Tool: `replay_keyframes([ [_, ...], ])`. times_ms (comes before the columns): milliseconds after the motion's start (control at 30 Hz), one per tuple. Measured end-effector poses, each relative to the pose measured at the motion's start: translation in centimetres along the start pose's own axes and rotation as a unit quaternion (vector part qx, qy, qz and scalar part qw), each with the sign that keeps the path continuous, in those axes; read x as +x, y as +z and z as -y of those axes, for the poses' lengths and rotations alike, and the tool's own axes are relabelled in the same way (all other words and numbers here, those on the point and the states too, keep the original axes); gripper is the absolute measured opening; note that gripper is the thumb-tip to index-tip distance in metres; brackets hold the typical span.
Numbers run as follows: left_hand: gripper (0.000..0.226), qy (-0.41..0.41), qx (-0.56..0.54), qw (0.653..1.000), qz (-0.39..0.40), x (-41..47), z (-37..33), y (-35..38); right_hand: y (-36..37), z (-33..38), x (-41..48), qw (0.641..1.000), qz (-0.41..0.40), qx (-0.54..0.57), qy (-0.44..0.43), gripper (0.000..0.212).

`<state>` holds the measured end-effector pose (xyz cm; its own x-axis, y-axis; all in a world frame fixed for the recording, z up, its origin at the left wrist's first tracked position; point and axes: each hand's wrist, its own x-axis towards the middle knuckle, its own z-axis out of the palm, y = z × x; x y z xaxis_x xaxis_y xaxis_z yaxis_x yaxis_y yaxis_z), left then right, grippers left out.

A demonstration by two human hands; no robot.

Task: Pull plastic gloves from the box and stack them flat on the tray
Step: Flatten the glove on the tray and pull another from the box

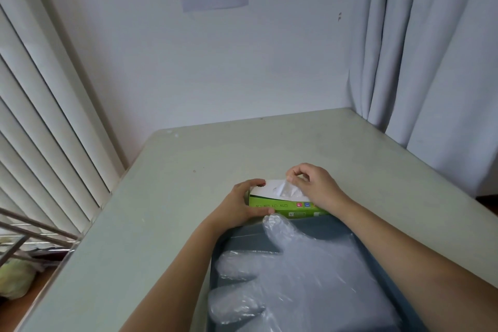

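Observation:
A green and white glove box [280,203] lies on the table just beyond a dark grey tray [244,240]. My left hand [239,205] grips the box's left end, fingers over its top and thumb along its front. At the slot in the box's top, my right hand [312,183] pinches a bit of clear plastic glove [287,190] that sticks up from the opening. On the tray lie clear plastic gloves [310,275], spread flat with their fingers pointing left.
The pale green table [188,170] stands against a white wall. White slatted blinds [40,102] run along its left side and a grey curtain [431,48] hangs at the right. A metal rack [27,232] stands below the table's left edge.

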<state>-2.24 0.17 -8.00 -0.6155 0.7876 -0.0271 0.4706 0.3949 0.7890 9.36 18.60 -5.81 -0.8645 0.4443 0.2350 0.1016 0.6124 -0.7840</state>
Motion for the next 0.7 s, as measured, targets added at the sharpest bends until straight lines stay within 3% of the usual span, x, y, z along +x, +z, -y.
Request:
replay_keyframes([
  [133,0.076,-0.004,-0.003,1.000,0.003,-0.1,-0.1,0.0,-0.9,0.5,-0.3,0.998,0.061,0.018,-0.011,0.015],
  [200,0.075,-0.005,-0.003,1.000,0.004,-0.2,-0.1,-0.1,-0.8,0.6,-0.6,0.999,0.034,0.031,-0.013,0.005],
  [400,0.061,-0.011,0.005,1.000,0.025,-0.4,-0.6,-0.4,-0.7,1.0,-0.8,0.993,-0.014,0.108,0.048,0.004],
  [700,0.062,-0.009,0.003,1.000,0.023,-0.6,-0.8,-0.2,-0.1,1.4,-0.3,0.943,-0.174,0.238,0.152,0.018],
])
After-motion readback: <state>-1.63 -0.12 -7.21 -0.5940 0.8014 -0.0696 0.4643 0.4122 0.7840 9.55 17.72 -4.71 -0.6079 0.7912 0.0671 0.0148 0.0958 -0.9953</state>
